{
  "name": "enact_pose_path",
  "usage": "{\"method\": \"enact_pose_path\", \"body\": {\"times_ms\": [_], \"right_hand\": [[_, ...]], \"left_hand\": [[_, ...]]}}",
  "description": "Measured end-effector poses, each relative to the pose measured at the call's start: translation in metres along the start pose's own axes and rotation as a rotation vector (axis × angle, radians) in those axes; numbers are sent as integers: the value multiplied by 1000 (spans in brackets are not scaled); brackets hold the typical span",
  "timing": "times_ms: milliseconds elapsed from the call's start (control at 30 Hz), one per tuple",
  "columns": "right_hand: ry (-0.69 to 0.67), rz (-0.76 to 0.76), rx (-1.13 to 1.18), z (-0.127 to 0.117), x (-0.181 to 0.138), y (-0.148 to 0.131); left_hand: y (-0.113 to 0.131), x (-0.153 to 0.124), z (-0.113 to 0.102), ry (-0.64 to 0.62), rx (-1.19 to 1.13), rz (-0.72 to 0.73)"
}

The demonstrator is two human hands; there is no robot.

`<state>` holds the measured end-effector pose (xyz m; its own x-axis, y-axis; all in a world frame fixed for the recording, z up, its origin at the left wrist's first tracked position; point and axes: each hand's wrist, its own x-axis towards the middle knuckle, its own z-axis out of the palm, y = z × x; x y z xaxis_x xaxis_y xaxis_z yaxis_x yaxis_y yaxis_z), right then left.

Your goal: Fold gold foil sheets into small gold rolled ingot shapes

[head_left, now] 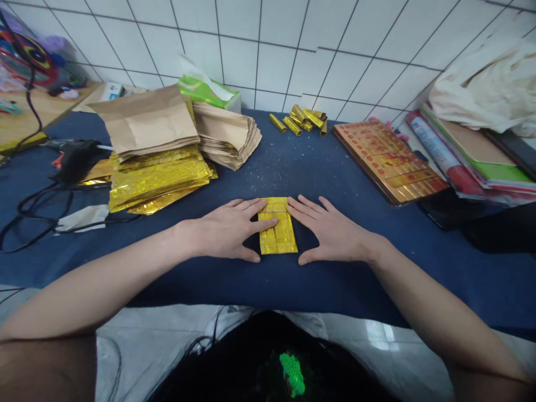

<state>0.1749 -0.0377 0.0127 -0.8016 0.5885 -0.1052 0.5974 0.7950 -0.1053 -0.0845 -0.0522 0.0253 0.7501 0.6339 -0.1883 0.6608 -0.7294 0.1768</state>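
A small folded sheet of gold foil paper lies flat on the dark blue cloth, with crease lines across it. My left hand rests at its left side, fingers stretched out; the index finger lies across the sheet and other fingertips touch its upper left corner. On the opposite side, my right hand is spread flat, its fingertips at the sheet's upper right edge and its thumb apart near the lower right corner. Neither hand grips anything.
Brown-backed gold paper stacks lie at left, near a black glue gun and cables. Several rolled gold tubes sit by the tiled wall. A red-gold printed stack and books are at right.
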Motion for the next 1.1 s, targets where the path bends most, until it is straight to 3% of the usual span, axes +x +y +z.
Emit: {"method": "enact_pose_path", "body": {"times_ms": [100, 267, 500, 667, 1100], "right_hand": [[55, -10, 10, -6, -2, -3], [192, -173, 18, -12, -2, -15], [359, -263, 221, 2, 5, -22], [400, -85, 447, 3, 8, -23], [386, 409, 520, 6, 23, -33]], "left_hand": [[0, -1, 0, 10, -9, 10], [-1, -1, 0, 12, -12, 25], [-1, 1, -1, 12, 12, 28], [1, 1, -1, 42, 10, 36], [6, 10, -3, 147, -80, -30]]}}
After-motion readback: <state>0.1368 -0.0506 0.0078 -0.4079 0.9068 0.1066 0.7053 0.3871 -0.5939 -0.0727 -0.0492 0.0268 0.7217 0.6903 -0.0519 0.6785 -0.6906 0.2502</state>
